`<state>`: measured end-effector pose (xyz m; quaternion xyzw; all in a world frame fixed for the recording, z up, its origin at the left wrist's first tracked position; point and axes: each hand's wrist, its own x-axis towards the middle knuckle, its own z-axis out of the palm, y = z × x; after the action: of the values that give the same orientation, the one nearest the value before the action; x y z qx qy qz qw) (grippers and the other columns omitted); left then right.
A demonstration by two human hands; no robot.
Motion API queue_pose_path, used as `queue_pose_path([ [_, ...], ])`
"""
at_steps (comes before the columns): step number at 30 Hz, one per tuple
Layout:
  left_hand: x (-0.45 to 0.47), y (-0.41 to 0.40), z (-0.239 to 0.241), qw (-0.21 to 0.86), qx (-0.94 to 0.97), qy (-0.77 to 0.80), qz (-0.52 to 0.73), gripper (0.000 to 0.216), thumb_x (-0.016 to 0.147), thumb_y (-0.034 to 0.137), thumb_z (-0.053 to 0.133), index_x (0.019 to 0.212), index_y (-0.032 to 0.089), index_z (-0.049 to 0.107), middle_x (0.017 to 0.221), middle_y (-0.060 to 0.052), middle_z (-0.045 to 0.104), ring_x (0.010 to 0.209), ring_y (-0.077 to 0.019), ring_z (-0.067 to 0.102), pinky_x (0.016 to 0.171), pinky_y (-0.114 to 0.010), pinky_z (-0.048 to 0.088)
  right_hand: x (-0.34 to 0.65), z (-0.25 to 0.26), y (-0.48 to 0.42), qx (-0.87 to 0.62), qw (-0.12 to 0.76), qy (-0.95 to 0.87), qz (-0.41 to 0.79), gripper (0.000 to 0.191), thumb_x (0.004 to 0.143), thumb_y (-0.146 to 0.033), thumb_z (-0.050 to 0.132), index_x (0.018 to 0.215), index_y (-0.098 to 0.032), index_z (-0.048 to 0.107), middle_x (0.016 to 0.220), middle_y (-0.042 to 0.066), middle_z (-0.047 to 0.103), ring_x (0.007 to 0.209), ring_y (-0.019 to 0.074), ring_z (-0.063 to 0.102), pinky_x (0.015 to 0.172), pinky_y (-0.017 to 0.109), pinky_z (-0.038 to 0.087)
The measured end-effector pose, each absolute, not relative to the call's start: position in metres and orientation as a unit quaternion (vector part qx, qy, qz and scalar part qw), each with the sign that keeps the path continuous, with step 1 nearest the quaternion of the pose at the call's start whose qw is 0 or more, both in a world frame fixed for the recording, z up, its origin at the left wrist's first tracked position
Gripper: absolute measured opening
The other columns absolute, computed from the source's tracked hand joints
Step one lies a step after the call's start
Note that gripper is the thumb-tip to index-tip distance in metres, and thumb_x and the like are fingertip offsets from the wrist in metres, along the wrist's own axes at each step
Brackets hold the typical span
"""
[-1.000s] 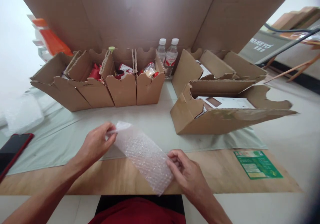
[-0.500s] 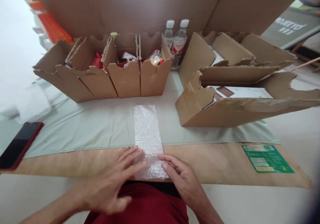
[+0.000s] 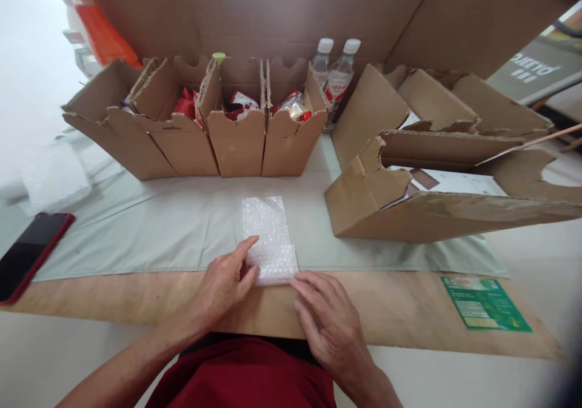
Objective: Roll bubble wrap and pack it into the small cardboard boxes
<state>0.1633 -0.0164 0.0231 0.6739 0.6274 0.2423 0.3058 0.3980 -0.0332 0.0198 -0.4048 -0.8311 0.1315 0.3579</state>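
Observation:
A strip of clear bubble wrap (image 3: 269, 232) lies on the table straight in front of me, its near end folded or rolled over into a thicker wad. My left hand (image 3: 225, 284) rests against the wad's left side, fingers stretched along it. My right hand (image 3: 325, 320) lies flat with its fingertips touching the wad's near right corner. Neither hand grips anything.
A row of open cardboard boxes (image 3: 236, 141) with red and white packets stands behind. Two water bottles (image 3: 339, 77) stand at the back. Larger open cartons (image 3: 409, 208) sit to the right. A red phone (image 3: 27, 253) lies far left, a green leaflet (image 3: 484, 304) near right.
The wrap was held in the air, then laid flat lengthwise. Its near end has since been folded over, so the strip looks shorter, and both hands moved forward with it.

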Motion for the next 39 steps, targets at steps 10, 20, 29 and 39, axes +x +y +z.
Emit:
queue_pose_path([
  [10, 0.157, -0.049, 0.022, 0.085, 0.777, 0.543, 0.306, 0.045, 0.096, 0.021, 0.06, 0.139, 0.019, 0.053, 0.125, -0.017, 0.065, 0.115, -0.03, 0.063, 0.097, -0.044, 0.054, 0.386, 0.015, 0.002, -0.319, 0.237, -0.911, 0.11, 0.042, 0.091, 0.004, 0.045, 0.118, -0.019, 0.067, 0.13, 0.011, 0.072, 0.126, 0.0268, 0.062, 0.099, 0.045, 0.05],
  [20, 0.164, -0.037, 0.016, 0.187, 0.749, 0.543, 0.331, 0.029, 0.097, 0.012, 0.051, 0.121, 0.021, 0.063, 0.091, -0.005, 0.075, 0.08, -0.0196, 0.071, 0.074, -0.033, 0.059, 0.388, 0.029, -0.002, -0.396, 0.309, -0.852, 0.148, 0.027, 0.103, -0.016, 0.05, 0.124, -0.021, 0.065, 0.116, 0.01, 0.074, 0.104, 0.0235, 0.069, 0.089, 0.04, 0.055],
  [29, 0.159, -0.027, 0.015, 0.101, 0.762, 0.554, 0.318, 0.027, 0.099, 0.022, 0.058, 0.126, 0.019, 0.061, 0.122, -0.014, 0.068, 0.108, -0.0266, 0.068, 0.092, -0.041, 0.058, 0.383, 0.015, -0.001, -0.351, 0.269, -0.894, 0.078, 0.025, 0.103, -0.01, 0.049, 0.119, -0.019, 0.066, 0.116, 0.01, 0.075, 0.114, 0.0273, 0.066, 0.094, 0.044, 0.049],
  [39, 0.158, -0.026, 0.014, 0.112, 0.777, 0.538, 0.308, 0.026, 0.101, 0.016, 0.053, 0.127, 0.017, 0.06, 0.096, -0.008, 0.072, 0.086, -0.0242, 0.064, 0.078, -0.04, 0.054, 0.387, 0.024, -0.005, -0.401, 0.289, -0.865, 0.091, 0.023, 0.103, -0.017, 0.053, 0.125, -0.019, 0.063, 0.118, 0.012, 0.071, 0.107, 0.0272, 0.064, 0.091, 0.043, 0.049],
])
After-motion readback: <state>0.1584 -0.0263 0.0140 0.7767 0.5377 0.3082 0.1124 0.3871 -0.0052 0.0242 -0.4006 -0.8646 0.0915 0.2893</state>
